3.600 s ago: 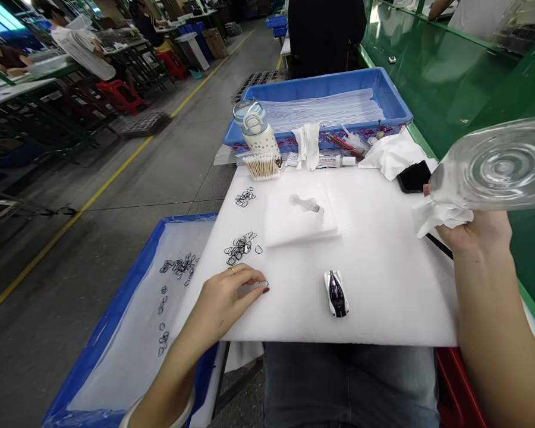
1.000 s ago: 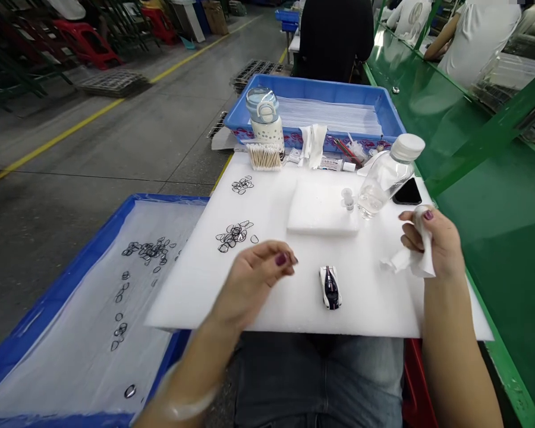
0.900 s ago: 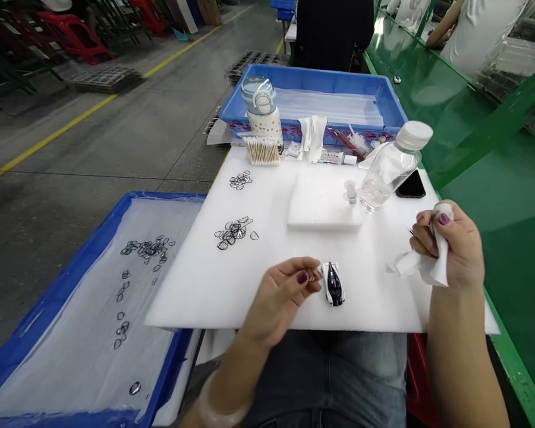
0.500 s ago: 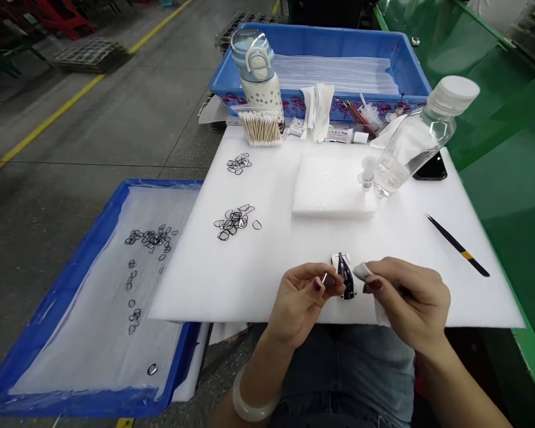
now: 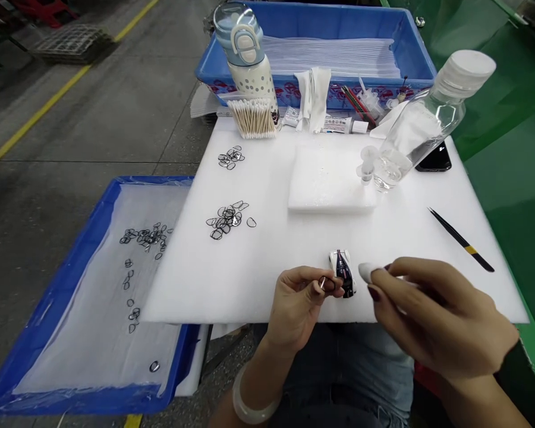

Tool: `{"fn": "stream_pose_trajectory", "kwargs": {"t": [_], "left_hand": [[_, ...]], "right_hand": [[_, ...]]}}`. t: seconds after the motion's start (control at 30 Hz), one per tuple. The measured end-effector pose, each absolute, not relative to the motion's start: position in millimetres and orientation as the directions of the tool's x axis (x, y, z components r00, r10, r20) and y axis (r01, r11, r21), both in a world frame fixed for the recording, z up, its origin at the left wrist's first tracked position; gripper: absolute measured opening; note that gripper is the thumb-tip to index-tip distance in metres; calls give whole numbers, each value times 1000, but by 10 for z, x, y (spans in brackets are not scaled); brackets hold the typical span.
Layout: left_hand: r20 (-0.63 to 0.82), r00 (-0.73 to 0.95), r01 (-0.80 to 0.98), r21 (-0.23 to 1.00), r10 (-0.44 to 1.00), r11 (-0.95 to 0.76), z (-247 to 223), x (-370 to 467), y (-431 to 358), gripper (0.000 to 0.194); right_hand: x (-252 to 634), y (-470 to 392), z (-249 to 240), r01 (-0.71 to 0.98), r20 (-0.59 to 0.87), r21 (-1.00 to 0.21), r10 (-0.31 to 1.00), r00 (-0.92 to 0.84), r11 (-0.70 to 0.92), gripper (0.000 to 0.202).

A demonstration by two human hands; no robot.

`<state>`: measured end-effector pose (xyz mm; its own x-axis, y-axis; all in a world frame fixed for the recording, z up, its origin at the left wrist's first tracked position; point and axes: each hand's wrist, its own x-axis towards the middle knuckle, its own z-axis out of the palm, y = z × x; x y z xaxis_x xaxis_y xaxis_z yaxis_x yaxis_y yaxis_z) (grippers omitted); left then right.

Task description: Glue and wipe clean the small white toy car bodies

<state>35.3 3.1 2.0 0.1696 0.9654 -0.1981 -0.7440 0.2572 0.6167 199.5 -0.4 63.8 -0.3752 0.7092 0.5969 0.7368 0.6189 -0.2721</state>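
Observation:
Between the thumb and fingers of my left hand (image 5: 294,309) is a small dark shiny ring (image 5: 323,284), with my fingertips covering part of it. My right hand (image 5: 446,321) pinches a piece of white cloth (image 5: 369,271), whose tip sticks out past the fingers. The cloth and the ring are apart. A small white and dark toy car (image 5: 345,279) lies on the white foam board (image 5: 267,279), just behind my left fingertips and partly hidden by them. Black tweezers (image 5: 461,239) with a yellow band rest to the right of my right hand.
Piles of thin black rings (image 5: 226,220) lie at the board's left, more in a lined blue tray (image 5: 93,238). Behind a foam block (image 5: 330,181) stand cotton swabs (image 5: 252,119), a flask (image 5: 249,71) and a blue bin (image 5: 348,18). A clear bottle (image 5: 423,131) leans at right.
My right hand has moved right, away from the ring, and the cloth now shows less below its fingers. My left hand still holds the ring, at a slightly different angle. The view has shifted a little.

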Motion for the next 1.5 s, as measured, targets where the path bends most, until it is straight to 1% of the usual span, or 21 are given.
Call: {"fn": "stream_pose_trajectory", "kwargs": {"t": [0.1,0.2,0.27,0.37,0.43,0.5,0.57,0.63,0.67,0.73,0.8,0.83,0.9,0.97,1.07,1.2,1.37,1.5], "left_hand": [[-190,154,-748,619,970,240,18,355,36,17],[-220,111,-743,630,969,228,9,347,24,17],[-231,102,-724,650,968,231,3,341,14,17],[-203,117,-703,675,972,226,-9,344,11,17],[-166,115,-705,681,979,198,-19,351,17,16],[-122,122,-700,693,985,173,-26,348,19,14],[-85,145,-671,724,986,162,-27,324,7,14],[-50,153,-612,779,987,135,-24,277,-29,15],[-29,146,-567,817,989,107,-22,250,-54,15],[36,104,-420,908,994,11,-21,204,-112,14],[137,26,-164,978,990,-131,-24,192,-162,19],[209,-10,-7,978,978,-209,-27,202,-178,23],[364,-42,288,896,931,-337,-38,251,-193,27],[482,-16,461,781,876,-421,-55,317,-189,27],[554,42,550,682,832,-482,-79,396,-173,25],[551,93,603,632,829,-488,-87,439,-162,20],[509,78,664,615,857,-425,-78,446,-157,17],[446,30,650,671,895,-356,-66,407,-154,20]], "right_hand": [[1939,20,608,705,619,-317,702,-353,634,8],[1815,47,559,626,618,-334,665,-420,705,10],[1795,47,566,608,577,-325,661,-480,725,13],[1922,15,629,636,508,-313,691,-515,705,11],[2065,-9,650,689,520,-340,738,-430,640,8],[2193,-28,612,693,549,-451,787,-281,562,13],[2273,-43,509,618,514,-625,847,-134,477,19],[2304,-58,370,521,403,-773,914,-39,363,19],[2304,-67,301,489,333,-820,943,-13,297,16],[2287,-86,188,468,220,-862,975,3,193,9],[2260,-101,125,484,169,-863,986,3,146,6],[2246,-104,112,496,158,-858,988,4,135,6],[2223,-104,112,516,147,-847,989,4,124,8],[2209,-95,125,521,124,-845,992,-23,118,8],[2192,-79,133,544,100,-829,992,-82,128,7],[2164,-62,115,601,96,-785,988,-122,151,8],[2143,-50,109,645,106,-744,984,-144,174,8],[2133,-42,128,666,108,-724,983,-148,180,8]]}}
